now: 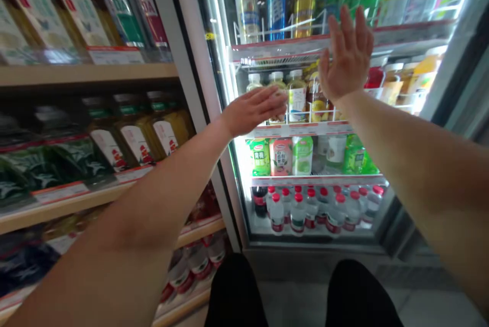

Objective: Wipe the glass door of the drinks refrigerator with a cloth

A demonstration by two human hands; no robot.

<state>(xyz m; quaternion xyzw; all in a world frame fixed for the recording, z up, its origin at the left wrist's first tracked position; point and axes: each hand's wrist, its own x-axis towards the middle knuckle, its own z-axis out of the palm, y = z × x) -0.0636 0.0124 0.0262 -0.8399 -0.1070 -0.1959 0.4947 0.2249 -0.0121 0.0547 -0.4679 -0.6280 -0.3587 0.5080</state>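
Both my hands reach out in front of a lit drinks fridge [305, 248] and hold nothing. My left hand [255, 109] is stretched flat, palm turned down, in front of the row of bottles with white caps; a bottle with a white label [297, 97] is just right of its fingertips. My right hand [346, 54] is raised with fingers spread, near the upper shelf edge. Left of it on the upper shelf stand a white can [247, 11], a blue can [276, 10] and a gold can [304, 6]. Whether either hand touches anything, I cannot tell.
Below are green and pink cartons [280, 157] and red-capped water bottles [298, 215] at the fridge bottom. Wooden shelving [87, 73] with soda and tea bottles [141, 138] stands close on the left. The fridge's frame [454, 87] borders the right side. My knees [237, 291] are below.
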